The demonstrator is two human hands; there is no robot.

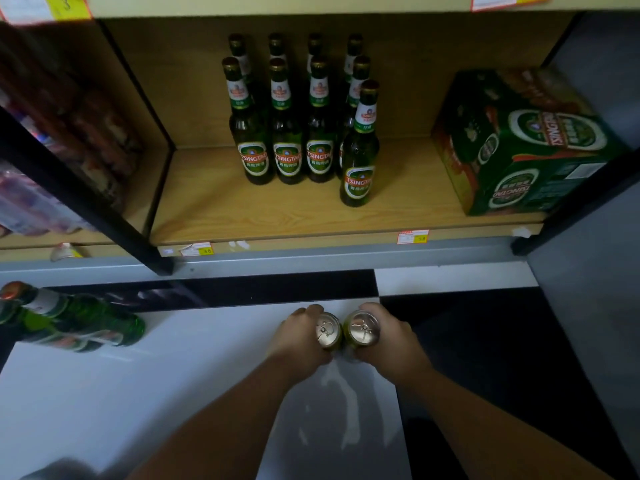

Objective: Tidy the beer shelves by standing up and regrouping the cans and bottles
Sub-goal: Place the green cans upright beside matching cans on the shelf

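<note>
We are gripping two cans side by side, down by the floor (173, 368): left can (327, 331) in our curled left hand (300, 337), right can (363, 328) in our curled right hand (393, 346). Floor bottles (72, 318) are lying leftward, count unclear. Beyond, nine shelf bottles (287, 133) are standing; one carton (519, 143) is sitting right.

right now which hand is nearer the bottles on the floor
Left. The left hand grips a can to the right of the bottles; the right hand grips a second can just beyond it.

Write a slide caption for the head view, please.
Left grip and right grip hold gold-topped cans side by side before a shelf of standing Tsingtao bottles and a Tsingtao carton.
</note>
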